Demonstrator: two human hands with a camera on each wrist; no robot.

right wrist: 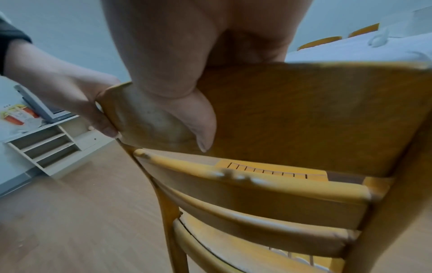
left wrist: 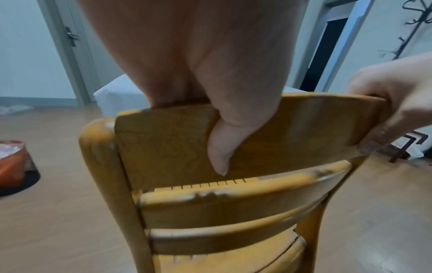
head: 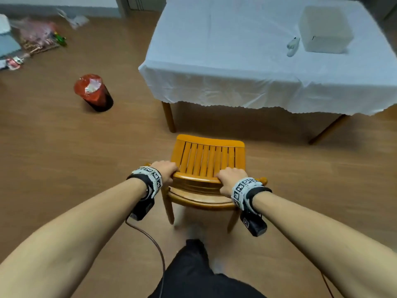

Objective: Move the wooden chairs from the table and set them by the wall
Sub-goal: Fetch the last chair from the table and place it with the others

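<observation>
A wooden chair with a slatted seat stands on the floor a short way in front of the table, its back towards me. My left hand grips the left end of the chair's top back rail, thumb down the rear face. My right hand grips the right end of the same rail, fingers curled over the top. In the right wrist view, the tops of two more wooden chairs show behind the far side of the table.
A red-lined bin stands on the floor to the left. Bags and clutter lie at the far left. A white box sits on the white tablecloth. A low shelf unit stands by the left wall. A door lies beyond.
</observation>
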